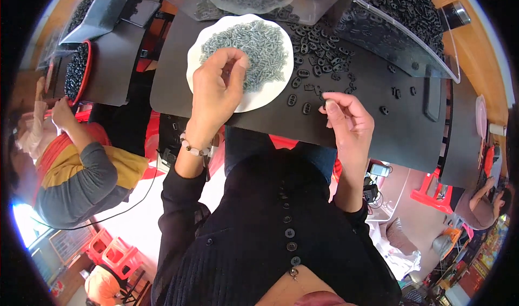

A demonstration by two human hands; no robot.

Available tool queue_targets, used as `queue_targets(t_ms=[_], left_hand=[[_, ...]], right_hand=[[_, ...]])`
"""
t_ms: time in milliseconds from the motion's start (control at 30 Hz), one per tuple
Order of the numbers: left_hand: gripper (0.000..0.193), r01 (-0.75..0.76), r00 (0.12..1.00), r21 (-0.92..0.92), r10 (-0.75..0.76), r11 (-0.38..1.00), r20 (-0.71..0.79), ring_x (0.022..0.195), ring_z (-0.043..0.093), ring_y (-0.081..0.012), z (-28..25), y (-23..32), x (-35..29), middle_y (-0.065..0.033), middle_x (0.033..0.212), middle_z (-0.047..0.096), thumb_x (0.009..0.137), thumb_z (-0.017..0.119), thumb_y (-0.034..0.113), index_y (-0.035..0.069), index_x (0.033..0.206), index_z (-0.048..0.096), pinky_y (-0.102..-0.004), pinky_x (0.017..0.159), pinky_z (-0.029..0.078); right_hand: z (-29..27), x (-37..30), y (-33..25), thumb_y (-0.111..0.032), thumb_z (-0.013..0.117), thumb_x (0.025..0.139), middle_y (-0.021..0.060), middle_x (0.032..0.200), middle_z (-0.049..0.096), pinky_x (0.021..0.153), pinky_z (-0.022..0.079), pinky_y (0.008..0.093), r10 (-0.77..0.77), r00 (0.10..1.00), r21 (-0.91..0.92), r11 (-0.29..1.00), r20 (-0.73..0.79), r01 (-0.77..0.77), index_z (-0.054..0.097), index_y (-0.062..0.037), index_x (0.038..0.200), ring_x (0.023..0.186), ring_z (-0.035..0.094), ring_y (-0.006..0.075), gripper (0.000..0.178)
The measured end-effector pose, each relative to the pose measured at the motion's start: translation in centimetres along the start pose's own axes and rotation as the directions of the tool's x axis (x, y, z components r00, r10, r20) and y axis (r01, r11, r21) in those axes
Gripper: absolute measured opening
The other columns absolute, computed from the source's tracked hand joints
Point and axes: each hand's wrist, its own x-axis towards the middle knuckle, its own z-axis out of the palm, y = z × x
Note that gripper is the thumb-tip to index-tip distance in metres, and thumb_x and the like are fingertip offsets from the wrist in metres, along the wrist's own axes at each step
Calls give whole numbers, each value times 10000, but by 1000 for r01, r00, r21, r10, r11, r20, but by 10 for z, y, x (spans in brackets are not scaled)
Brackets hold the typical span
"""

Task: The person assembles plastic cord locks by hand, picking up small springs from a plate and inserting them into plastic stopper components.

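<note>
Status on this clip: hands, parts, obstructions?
Left hand over white plate of small metallic pieces, hold unclear. Right hand near loose black parts, hold unclear. Clear plastic bins beyond, apart from both hands.

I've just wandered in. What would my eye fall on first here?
Probably the round white scallop-edged plate at the upper middle of the view, heaped with small silvery spring-like pieces, the left hand over it. Next, the small black oval pieces scattered to the plate's right, with the right hand just nearer the viewer. Then the big clear plastic bin at upper right, holding many black parts.
</note>
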Motion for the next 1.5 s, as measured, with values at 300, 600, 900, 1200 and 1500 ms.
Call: queue_targets(t_ms=[300, 600, 900, 1200, 1500], left_hand=[[43, -159, 985, -1, 158, 987, 64, 603, 513, -200, -3, 19, -13, -101, 792, 569, 897, 591, 42, 5, 915, 580, -303, 548, 414], [88, -28, 994, -147, 43, 989, 105, 618, 547, -196, -1, 23, -27, -106, 783, 585, 911, 593, 79, -9, 914, 592, -290, 569, 434], [84, 116, 990, -408, -74, 906, 116, 669, 546, -75, 19, 20, -47, -36, 787, 610, 884, 651, 71, -6, 913, 633, -227, 595, 442], [50, 7, 984, -261, 39, 965, 171, 609, 545, -125, 28, 36, -57, -66, 765, 586, 881, 639, 53, 8, 893, 623, -246, 546, 432], [45, -18, 963, -223, 77, 975, 260, 565, 523, -142, 40, 44, -59, -67, 738, 554, 866, 648, 42, 11, 886, 622, -263, 510, 411]], right_hand=[[63, 33, -12, -11, 623, 881, 32, 899, 670, 713, 481, 200, -185, 956, -182, 956, 227, 228, 656, 18, 1047, 772, 599, 54, 172], [67, 30, -13, -23, 659, 817, 95, 774, 651, 593, 510, 264, -418, 874, -310, 821, 247, 480, 653, -12, 880, 658, 624, 162, 65], [46, 17, -6, -23, 603, 894, 36, 861, 656, 711, 457, 202, -204, 940, -198, 944, 273, 263, 641, 29, 963, 772, 577, 58, 94], [16, -7, -2, -45, 628, 905, 52, 886, 672, 702, 473, 203, 50, 984, 97, 993, 170, -67, 628, 41, 1096, 775, 599, 74, 210], [-2, -22, -7, 6, 620, 888, 67, 889, 678, 756, 498, 217, 29, 997, 53, 998, 71, -33, 652, 41, 1064, 786, 610, 74, 182]])
